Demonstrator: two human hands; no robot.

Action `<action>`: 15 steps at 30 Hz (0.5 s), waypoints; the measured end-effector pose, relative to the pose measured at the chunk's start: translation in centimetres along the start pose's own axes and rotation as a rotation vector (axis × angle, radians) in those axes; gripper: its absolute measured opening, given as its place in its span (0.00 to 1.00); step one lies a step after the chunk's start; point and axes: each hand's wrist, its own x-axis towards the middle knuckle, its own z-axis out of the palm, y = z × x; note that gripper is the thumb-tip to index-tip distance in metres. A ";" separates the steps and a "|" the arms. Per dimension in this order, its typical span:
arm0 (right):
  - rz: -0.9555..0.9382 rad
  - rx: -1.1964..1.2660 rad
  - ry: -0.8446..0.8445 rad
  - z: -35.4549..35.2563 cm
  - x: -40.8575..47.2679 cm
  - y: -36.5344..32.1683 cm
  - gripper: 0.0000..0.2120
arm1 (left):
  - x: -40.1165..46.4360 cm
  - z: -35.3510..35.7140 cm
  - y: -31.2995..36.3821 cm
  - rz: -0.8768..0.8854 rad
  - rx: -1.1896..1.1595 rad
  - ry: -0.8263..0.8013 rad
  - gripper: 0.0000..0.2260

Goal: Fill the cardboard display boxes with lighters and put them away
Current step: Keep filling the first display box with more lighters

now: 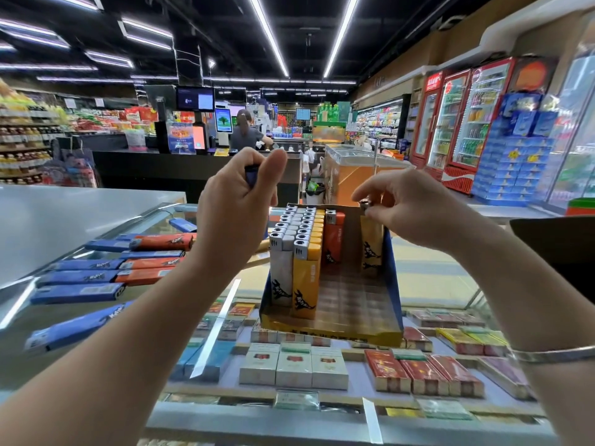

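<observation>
Hands: left hand (238, 188) gripped a blue lighter (251, 178); right hand (409, 207) pinched a yellow lighter (370, 239) in the display box (335, 329). Glass tabletop (434, 275), supermarket; loose lighters (106, 272) lay left.

Glossy plastic lighters (291, 252); matt cardboard box (351, 304); reflective glass counter (225, 317)

A single wide-angle head-worn view looks forward and slightly down over a glass counter (106, 320) at close range, both forearms reaching in from 5 and 7 o'clock. The shop aisle recedes toward 12 o'clock; edges bow and blur, probably from lens distortion.
</observation>
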 end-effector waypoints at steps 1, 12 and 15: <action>0.005 -0.010 -0.028 0.1 -0.1 0.0 0.11 | 0.0 0.0 -0.1 0.003 0.006 0.004 0.20; 0.031 -0.102 -0.050 0.1 0.2 0.4 0.09 | 0.3 0.4 -0.3 -0.125 -0.154 0.045 0.05; 0.044 -0.134 -0.059 0.2 0.1 0.5 0.08 | 0.4 0.5 -0.2 -0.186 -0.197 0.064 0.08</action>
